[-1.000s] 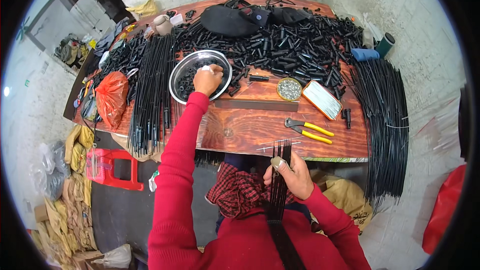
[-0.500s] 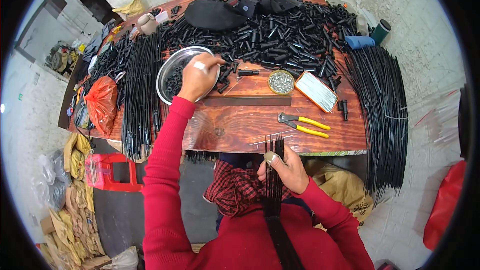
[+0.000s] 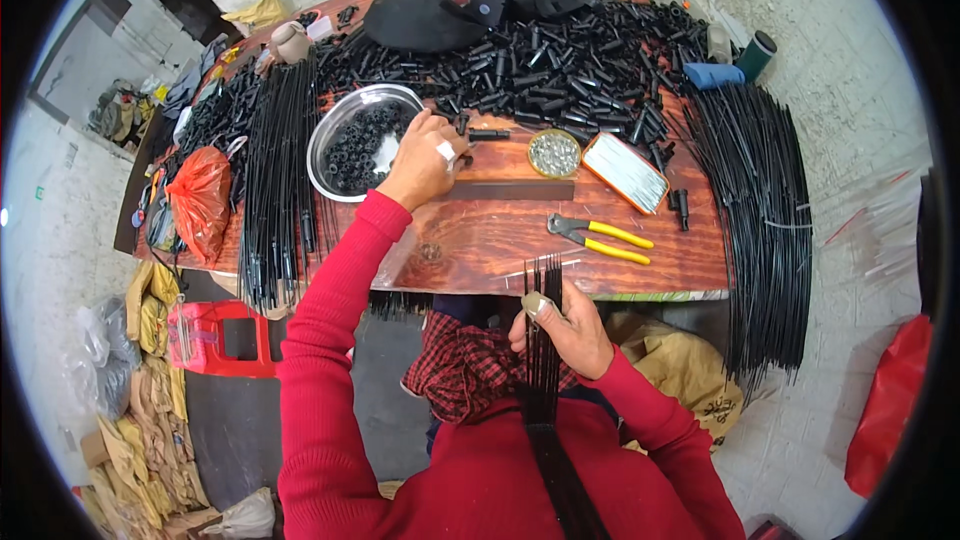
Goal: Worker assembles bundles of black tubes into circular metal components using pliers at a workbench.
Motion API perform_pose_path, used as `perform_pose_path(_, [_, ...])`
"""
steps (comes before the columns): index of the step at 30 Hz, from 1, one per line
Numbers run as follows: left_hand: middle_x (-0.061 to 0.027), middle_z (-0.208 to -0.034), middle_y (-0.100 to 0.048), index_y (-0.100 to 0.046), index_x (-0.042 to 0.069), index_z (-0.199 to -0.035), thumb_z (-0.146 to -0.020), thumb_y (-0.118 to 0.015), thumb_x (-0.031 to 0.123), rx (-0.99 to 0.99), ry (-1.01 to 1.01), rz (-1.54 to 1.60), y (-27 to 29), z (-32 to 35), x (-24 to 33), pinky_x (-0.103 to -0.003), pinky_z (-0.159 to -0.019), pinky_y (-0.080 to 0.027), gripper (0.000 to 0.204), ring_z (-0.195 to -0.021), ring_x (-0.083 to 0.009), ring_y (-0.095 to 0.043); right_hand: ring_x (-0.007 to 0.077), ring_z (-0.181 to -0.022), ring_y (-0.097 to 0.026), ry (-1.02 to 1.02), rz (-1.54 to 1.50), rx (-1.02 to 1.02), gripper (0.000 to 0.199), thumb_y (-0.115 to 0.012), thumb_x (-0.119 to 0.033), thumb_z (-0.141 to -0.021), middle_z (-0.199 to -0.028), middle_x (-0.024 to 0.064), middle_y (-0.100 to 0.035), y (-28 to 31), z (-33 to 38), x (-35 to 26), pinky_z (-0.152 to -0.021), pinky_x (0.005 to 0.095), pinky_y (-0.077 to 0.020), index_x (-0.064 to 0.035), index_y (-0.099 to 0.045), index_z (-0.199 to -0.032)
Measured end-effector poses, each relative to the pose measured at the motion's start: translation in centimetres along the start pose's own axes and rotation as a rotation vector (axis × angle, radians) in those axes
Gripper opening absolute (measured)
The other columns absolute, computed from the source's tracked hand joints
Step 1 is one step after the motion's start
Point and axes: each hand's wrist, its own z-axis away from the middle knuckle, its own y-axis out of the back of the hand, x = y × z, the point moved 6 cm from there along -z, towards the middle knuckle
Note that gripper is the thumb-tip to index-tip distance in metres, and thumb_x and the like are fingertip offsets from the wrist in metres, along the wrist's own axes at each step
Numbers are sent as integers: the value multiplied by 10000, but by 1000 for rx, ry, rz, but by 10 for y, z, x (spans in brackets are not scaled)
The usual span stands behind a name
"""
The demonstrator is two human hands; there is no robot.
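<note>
My right hand [image 3: 572, 332] is closed round a bundle of thin black rods [image 3: 541, 365], their tips pointing up past the thumb. The lower part of the bundle lies against my red sweater, tied by a band. At the right rim of a steel bowl [image 3: 318, 166], my left hand [image 3: 424, 162] is over the table with its fingers curled together; a white wrap is round one finger. What its fingertips hold, if anything, is hidden. Small black rings [image 3: 362, 148] fill much of the bowl. Just beyond the left fingertips lies a short black tube [image 3: 489, 135].
A dark flat bar [image 3: 510, 190] lies before a tin of small metal pieces [image 3: 554, 154] and a tray of white sticks [image 3: 625, 173]. Yellow-handled pliers [image 3: 602, 238] are nearer. Black tubes [image 3: 560, 70] are heaped behind; long rod bundles [image 3: 765, 230] flank the table.
My left hand has moved right and slightly nearer, from over the bowl to its right rim, uncovering more black rings. My right hand still grips the rods, almost unmoved.
</note>
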Motion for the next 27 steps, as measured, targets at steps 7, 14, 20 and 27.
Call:
perform_pose_path(7, [-91,-921,-676,-673,61,-809,-709,-735,106,-5,-13,122,-24,21,10,-402,-813,-522,126,-918,-303,-612,195,-719,-673,3,-12,-22,369,-504,-355,-1042,-824,138,-665,-6,2,5,-675,318,-563,-1,-447,-1132])
perform_pose_path(14, [-119,-981,-644,-657,42,-927,-822,-706,130,-18,111,203,-22,15,17,-431,-823,-502,146,-978,-325,-600,196,-718,-670,-3,3,-21,381,-508,-359,-1038,-830,144,-661,-2,1,3,-681,317,-561,4,-444,-1134])
perform_pose_path(20, [-99,-1076,-680,-632,-2,-1095,-957,-609,77,-89,583,1433,-18,42,48,-293,-802,-545,160,-908,-161,-671,199,-715,-667,10,-28,-3,444,-514,-411,-1029,-829,147,-659,-1,2,4,-681,315,-559,7,-442,-1157])
perform_pose_path(27, [-108,-1144,-679,-598,0,-1224,-958,-644,113,-169,806,1839,10,89,97,-244,-814,-567,293,-897,-123,-678,198,-722,-665,6,-29,-34,447,-525,-406,-1026,-828,146,-654,-10,4,4,-682,314,-564,8,-446,-1175])
